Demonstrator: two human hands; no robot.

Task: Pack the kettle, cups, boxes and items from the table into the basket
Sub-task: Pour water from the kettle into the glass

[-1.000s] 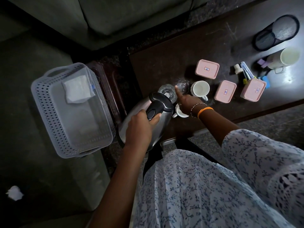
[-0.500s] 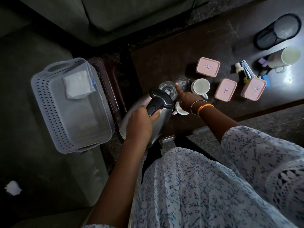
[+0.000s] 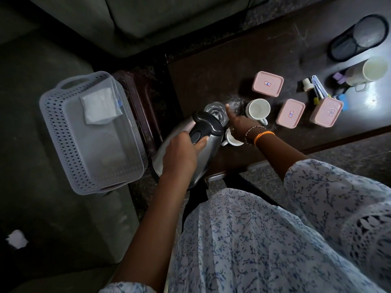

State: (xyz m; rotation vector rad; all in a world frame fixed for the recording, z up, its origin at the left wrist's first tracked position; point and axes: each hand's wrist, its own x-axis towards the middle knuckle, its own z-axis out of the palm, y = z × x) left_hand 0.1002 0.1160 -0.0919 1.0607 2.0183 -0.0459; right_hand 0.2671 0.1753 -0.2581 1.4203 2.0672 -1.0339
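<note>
Over the last second the kettle, gripped by its handle in the left hand, has edged toward the basket, just beside it. The right hand rests half-curled over a cup; a grasp is unclear. Packing is beginning.

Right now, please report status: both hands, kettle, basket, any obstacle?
Left hand shut on steel kettle handle, kettle tilted. Right hand over a white cup, grip unclear. Basket holds only a white packet. Nothing blocks the basket.
</note>
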